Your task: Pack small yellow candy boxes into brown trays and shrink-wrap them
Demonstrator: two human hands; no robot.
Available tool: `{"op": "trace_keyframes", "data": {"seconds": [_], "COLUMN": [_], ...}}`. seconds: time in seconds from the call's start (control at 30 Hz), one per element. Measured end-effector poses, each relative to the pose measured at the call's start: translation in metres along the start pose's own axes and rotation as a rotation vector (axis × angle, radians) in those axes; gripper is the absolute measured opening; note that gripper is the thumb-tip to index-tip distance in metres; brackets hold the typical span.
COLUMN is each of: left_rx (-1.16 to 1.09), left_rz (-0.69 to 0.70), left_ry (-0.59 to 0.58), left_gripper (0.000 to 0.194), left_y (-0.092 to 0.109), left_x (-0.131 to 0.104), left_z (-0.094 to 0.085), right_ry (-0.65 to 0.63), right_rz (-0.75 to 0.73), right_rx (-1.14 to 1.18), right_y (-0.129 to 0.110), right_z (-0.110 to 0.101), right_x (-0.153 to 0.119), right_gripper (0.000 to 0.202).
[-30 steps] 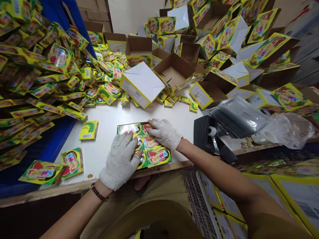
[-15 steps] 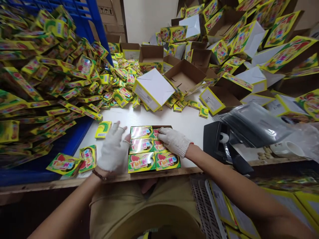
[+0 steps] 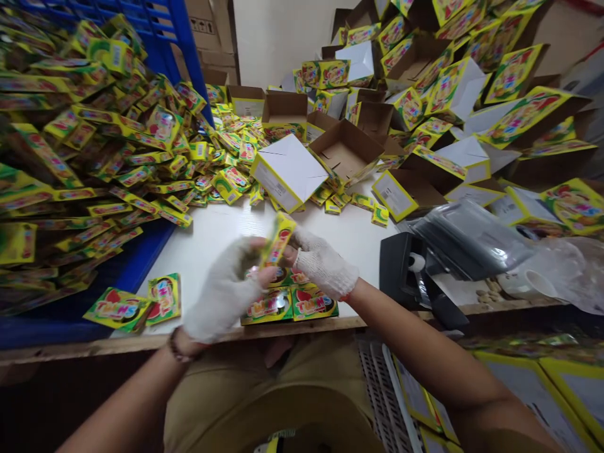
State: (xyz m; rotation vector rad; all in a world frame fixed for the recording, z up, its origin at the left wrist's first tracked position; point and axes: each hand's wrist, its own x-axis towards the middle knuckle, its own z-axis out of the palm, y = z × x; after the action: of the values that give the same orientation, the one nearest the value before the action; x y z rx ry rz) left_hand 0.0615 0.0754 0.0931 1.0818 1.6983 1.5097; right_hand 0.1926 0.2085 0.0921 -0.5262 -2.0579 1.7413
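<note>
Centrally, a small yellow-and-green printed cardboard carton point(image 3: 278, 242) is held tilted between two white-gloved hands; the left hand point(image 3: 224, 292) pinches it between thumb and fingers; the right hand point(image 3: 325, 261) has its thumb at the carton's right edge, but its closure cannot be told, the fingers being hidden; below, flat glossy green-and-yellow cartons point(image 3: 314, 303) lie side by side, the front two reading "TWINS"; their near side adjoins the wooden front edge of the white desk point(image 3: 361, 236); white surface extends rightward to the black plastic tape dispenser point(image 3: 391, 264).
</note>
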Motion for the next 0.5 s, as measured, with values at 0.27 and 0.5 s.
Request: {"op": "trace_keyframes", "data": {"seconds": [0.27, 0.5], "left_rx": [0.876, 1.688], "left_rz": [0.191, -0.117], "left_ry": [-0.130, -0.350], "left_gripper": [0.032, 0.044], "left_y": [-0.022, -0.043], "left_x": [-0.028, -0.046], "left_z": [-0.050, -0.170], "right_ry": [0.022, -0.081], "right_rz": [0.107, 0.217], "right_rx": [-0.191, -0.763], "right_y": [-0.012, 0.010], "right_z": [-0.037, -0.041], "right_x": [-0.016, -0.021], "right_gripper": [0.021, 0.010]}}
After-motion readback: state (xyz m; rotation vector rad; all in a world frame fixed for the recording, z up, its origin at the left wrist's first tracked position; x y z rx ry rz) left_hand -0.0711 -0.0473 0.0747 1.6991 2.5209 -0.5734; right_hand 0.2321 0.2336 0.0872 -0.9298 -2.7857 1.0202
